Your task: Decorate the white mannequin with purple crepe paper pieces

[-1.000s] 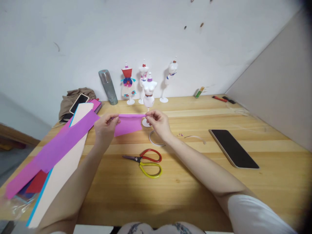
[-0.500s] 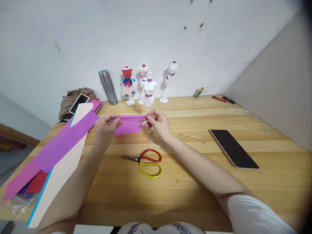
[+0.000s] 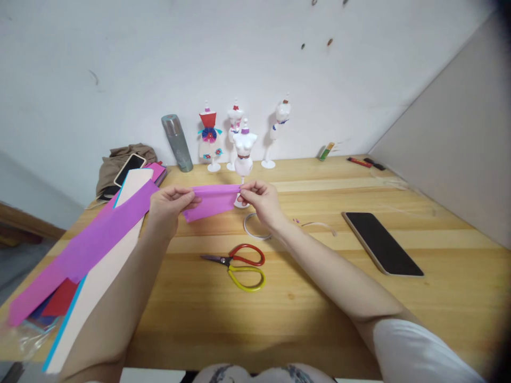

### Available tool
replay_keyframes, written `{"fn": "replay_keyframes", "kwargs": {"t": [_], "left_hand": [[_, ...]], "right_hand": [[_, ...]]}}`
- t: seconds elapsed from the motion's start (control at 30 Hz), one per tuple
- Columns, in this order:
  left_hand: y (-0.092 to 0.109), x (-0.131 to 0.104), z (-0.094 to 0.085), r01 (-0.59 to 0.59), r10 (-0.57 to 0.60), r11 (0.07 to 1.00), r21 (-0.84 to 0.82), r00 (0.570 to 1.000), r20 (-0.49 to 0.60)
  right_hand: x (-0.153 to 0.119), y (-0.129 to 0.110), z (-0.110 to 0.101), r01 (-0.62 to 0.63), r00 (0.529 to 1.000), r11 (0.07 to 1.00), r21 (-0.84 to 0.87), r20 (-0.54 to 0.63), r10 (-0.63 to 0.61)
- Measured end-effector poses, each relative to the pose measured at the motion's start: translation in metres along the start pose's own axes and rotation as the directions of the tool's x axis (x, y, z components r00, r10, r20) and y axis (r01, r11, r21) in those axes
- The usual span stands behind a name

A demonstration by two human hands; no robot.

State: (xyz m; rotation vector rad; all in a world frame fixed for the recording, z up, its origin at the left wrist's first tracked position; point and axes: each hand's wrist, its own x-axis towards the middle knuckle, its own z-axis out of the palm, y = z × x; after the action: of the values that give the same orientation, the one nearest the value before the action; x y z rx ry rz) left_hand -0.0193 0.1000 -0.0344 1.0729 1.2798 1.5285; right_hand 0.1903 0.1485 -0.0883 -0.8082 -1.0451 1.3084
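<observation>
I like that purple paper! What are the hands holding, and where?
Both hold the purple paper: left hand pinches its left end, right hand its top right corner.

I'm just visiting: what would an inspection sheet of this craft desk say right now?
Surface: wooden table, mostly bare in front.
Job's things: purple paper piece, held above the table at both ends.
Clutter: scissors, tape ring, phone, paper sheets, four small mannequins, flask, cloth bundle under a second phone.
Grippers: left hand and right hand pinch the paper with their fingers.
Cables: nothing seen.
Surroundings: white wall, grey panel at right.
</observation>
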Motion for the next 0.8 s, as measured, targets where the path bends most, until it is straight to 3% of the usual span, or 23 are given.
{"fn": "replay_keyframes", "kwargs": {"t": [0.3, 0.8], "left_hand": [[0.0002, 0.0021, -0.0023, 0.045, -0.045, 0.999, 0.019, 0.999, 0.017], [-0.0004, 0.0006, 0.0006, 0.016, -0.016, 1.000, 0.023, 1.000, -0.001]], "right_hand": [[0.0008, -0.0026, -0.0004, 0.009, 1.000, 1.000, -0.018, -0.022, -0.009], [-0.0002, -0.0053, 0.0006, 0.029, 0.998, 0.999, -0.041, -0.050, -0.032]]}}
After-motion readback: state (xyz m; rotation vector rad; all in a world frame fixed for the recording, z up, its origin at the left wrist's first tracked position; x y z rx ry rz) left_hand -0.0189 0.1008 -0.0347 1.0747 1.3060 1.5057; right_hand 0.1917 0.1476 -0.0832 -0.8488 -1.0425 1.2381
